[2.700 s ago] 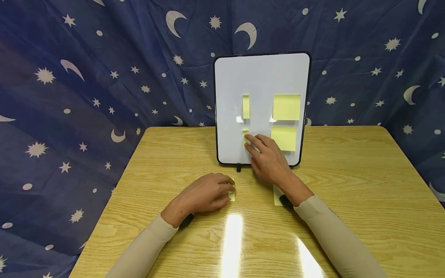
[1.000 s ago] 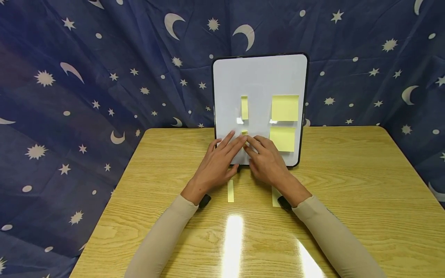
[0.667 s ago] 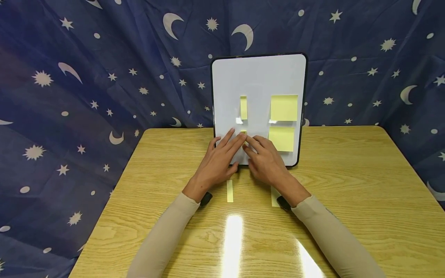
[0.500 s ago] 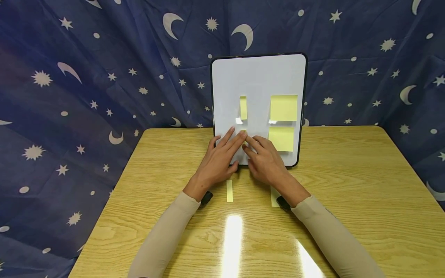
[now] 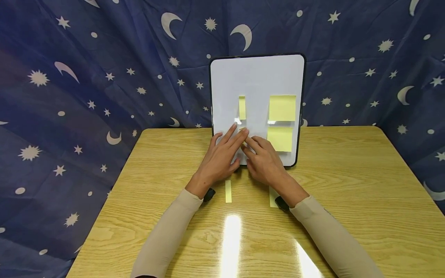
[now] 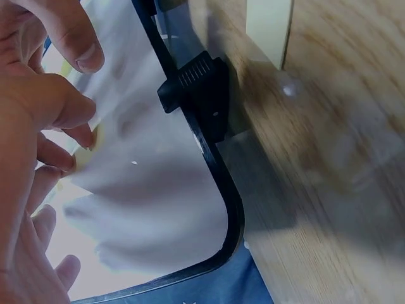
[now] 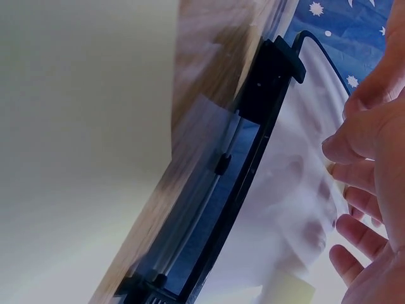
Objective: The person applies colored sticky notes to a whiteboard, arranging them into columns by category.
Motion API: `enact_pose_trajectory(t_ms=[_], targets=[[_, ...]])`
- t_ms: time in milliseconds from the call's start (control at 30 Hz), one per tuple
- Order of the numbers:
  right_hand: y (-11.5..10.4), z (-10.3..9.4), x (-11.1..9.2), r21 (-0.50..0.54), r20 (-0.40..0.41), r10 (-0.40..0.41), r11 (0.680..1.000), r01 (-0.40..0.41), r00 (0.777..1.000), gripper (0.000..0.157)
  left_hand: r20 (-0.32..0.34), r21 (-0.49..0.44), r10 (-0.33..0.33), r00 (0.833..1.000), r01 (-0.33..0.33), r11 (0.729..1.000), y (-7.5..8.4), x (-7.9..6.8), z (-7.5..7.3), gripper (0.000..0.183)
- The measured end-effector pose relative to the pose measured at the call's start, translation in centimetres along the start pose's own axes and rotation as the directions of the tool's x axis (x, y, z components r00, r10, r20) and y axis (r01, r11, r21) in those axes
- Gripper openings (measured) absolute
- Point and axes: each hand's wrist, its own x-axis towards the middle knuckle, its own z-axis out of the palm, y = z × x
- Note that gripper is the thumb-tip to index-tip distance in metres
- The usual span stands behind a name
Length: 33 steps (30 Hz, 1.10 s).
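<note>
A whiteboard [image 5: 257, 77] with a black frame stands upright on the table. My left hand [image 5: 217, 160] lies against its lower part, fingers extended, fingertips at a narrow yellow sticky note [image 5: 242, 142] that is mostly hidden. Beside it, my right hand [image 5: 265, 161] touches the same note with index and middle fingertips. Above them sticks another narrow yellow note [image 5: 242, 108]. Two wide yellow notes, the upper [image 5: 282, 108] and the lower [image 5: 280, 139], are on the board's right half. In the left wrist view the thumb [image 6: 79, 47] stands off the board.
A narrow yellow strip [image 5: 228, 191] lies on the wooden table [image 5: 167, 173] in front of the board. Another yellow note [image 5: 273, 197] is partly under the right wrist. A black foot [image 6: 199, 95] props the frame's lower edge. A star-patterned blue cloth [image 5: 156, 58] hangs behind.
My left hand has moved from the table strip up to the board, and its fingertips have slid slightly upward over the lower narrow note. My right hand has stayed nearly in place.
</note>
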Motion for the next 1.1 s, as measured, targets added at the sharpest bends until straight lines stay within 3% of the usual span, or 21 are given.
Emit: enact_pose_trajectory(t_ms=[300,1100], targets=[[0.03,0.19,0.11,0.0,-0.014,-0.007,1.0,0.007,1.0,0.045,0.003,0.008,-0.016,1.0,0.016,1.0,-0.01,-0.05,-0.07,0.088],[-0.38,-0.16,0.02,-0.042,0.048,0.023,0.999,-0.021,0.999,0.048,0.015,0.052,-0.043,0.999,0.042,0.998,-0.59,-0.93,-0.13,0.09]])
